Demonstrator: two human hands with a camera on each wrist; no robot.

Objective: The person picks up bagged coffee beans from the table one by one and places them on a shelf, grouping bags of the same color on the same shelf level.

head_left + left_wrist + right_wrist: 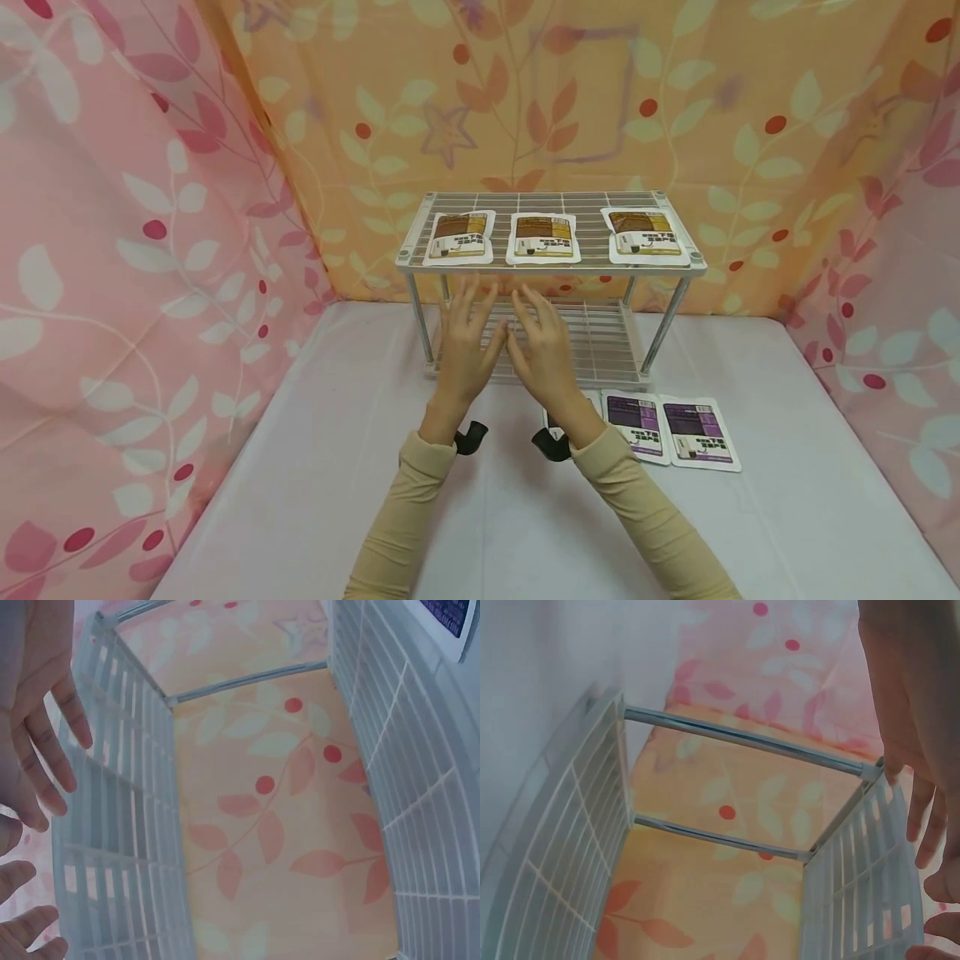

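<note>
Both hands are raised in front of a two-tier wire rack (555, 270), their thumb tips close together. My left hand (467, 346) has its fingers extended towards the upper shelf's front edge and grips nothing. Beside it, my right hand (546, 346) is held the same way, fingers spread and nothing in them. Three brown-and-yellow packets lie in a row on the upper shelf: a left one (459, 237), a middle one (543, 238) and a right one (647, 237), with a wider gap before the right one. In the left wrist view, fingertips (30, 926) of the other hand appear at lower left.
Purple packets (633, 425) (701, 433) lie side by side on the white table (300, 467), right of the arms; another is partly hidden behind the right wrist. The rack's lower shelf (600, 342) is a wire grid. Patterned cloth (525, 83) encloses the back and sides.
</note>
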